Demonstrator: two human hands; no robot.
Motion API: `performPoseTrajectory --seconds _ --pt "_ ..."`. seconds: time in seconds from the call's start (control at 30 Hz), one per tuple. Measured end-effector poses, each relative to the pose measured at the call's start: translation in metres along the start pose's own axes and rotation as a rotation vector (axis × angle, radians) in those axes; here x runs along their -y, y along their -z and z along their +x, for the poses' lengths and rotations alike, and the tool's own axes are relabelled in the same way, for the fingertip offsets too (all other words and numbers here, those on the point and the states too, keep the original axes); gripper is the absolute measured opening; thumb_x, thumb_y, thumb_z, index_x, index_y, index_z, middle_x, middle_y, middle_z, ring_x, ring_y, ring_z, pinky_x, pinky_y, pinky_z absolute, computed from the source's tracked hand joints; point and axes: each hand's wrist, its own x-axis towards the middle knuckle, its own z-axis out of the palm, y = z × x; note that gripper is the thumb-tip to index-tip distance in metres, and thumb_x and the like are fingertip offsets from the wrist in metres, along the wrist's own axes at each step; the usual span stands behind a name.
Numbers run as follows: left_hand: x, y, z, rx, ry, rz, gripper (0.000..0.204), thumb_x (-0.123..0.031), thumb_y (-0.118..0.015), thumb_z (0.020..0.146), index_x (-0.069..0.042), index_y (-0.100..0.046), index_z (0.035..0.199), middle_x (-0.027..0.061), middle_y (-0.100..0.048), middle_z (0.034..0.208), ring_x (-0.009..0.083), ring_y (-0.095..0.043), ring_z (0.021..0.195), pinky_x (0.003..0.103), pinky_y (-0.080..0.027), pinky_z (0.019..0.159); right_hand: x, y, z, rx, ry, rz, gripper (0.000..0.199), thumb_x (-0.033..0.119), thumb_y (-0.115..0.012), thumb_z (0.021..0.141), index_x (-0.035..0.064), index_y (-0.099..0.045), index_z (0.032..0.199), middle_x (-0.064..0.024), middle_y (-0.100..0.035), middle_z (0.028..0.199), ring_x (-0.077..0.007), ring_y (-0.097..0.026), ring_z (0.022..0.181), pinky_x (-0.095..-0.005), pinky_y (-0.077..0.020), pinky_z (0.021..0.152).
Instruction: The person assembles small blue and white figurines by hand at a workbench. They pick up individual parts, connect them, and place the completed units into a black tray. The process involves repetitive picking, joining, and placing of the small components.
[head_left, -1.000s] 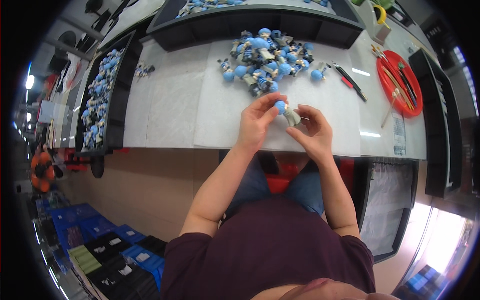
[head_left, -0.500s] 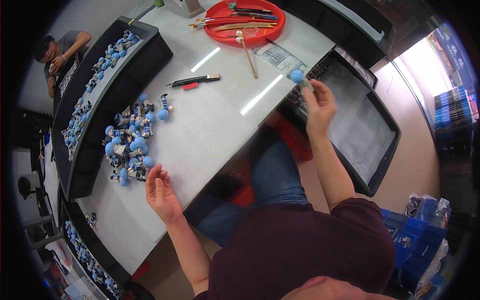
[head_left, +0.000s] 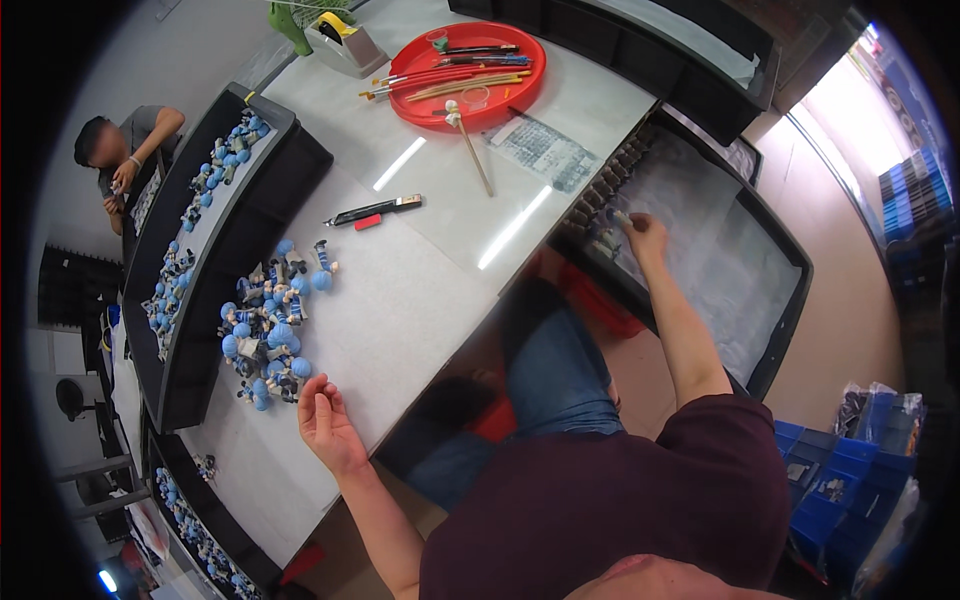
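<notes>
The right hand [head_left: 645,232] reaches out over the wide black tray lined with pale cloth [head_left: 775,300] beside the white worktable [head_left: 430,290], its fingers pinched around a small figurine [head_left: 620,216] held just above the short row of finished figurines [head_left: 600,205] along the tray's near edge. The left hand [head_left: 325,425] rests open and empty on the table — palm up, just beside the loose heap of blue-headed figurines [head_left: 265,325]. Judging by that large heap against the few pieces set in the tray, most of the work remains.
</notes>
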Motion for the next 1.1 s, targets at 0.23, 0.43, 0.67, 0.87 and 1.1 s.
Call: performPoseTrajectory --seconds 0.23,0.43,0.67,0.87,1.1 --pt "0.000 0.001 -0.001 -0.012 -0.003 0.004 0.018 -0.001 -0.049 0.087 0.001 -0.055 0.103 0.0107 -0.057 0.104 0.0129 -0.054 0.086 0.022 -0.045 0.077 0.000 -0.011 -0.004 0.068 0.039 -0.011 0.031 0.014 -0.072 0.064 0.0033 -0.065 0.092 -0.0127 -0.066 0.082 -0.0191 -0.064 0.077 -0.0297 -0.0491 0.072" --pt "0.001 0.003 0.000 -0.002 -0.007 0.005 0.019 -0.002 -0.049 0.087 0.002 -0.055 0.105 0.0110 -0.057 0.104 0.0135 -0.054 0.086 0.023 -0.046 0.078 -0.006 -0.006 -0.003 0.178 0.051 0.023 0.029 0.017 -0.072 0.064 0.0036 -0.065 0.089 -0.0104 -0.066 0.079 -0.0167 -0.063 0.072 -0.0286 -0.0488 0.069" --pt "0.005 0.003 0.001 0.011 -0.005 0.021 0.020 -0.003 -0.049 0.088 0.002 -0.054 0.106 0.0110 -0.056 0.104 0.0140 -0.054 0.088 0.024 -0.046 0.079 -0.015 -0.010 0.007 0.207 0.094 -0.050 0.029 0.020 -0.071 0.065 0.0037 -0.063 0.088 -0.0096 -0.065 0.077 -0.0189 -0.062 0.071 -0.0307 -0.0478 0.067" --pt "-0.002 0.003 -0.004 -0.041 -0.012 0.000 0.018 0.000 -0.052 0.084 0.000 -0.057 0.101 0.0100 -0.059 0.100 0.0126 -0.056 0.085 0.024 -0.045 0.079 -0.004 -0.011 0.006 0.206 0.310 -0.154 0.043 0.038 -0.066 0.073 0.0015 -0.060 0.096 -0.0156 -0.063 0.089 -0.0258 -0.060 0.085 -0.0348 -0.0460 0.075" --pt "-0.002 -0.001 0.001 -0.014 0.037 -0.054 0.018 0.002 -0.053 0.082 0.000 -0.059 0.100 0.0083 -0.061 0.097 0.0137 -0.057 0.085 0.026 -0.045 0.079 0.006 0.004 0.009 -0.177 0.245 0.238 0.036 0.010 -0.062 0.078 -0.0004 -0.052 0.110 -0.0139 -0.059 0.101 -0.0214 -0.058 0.089 -0.0306 -0.0459 0.079"
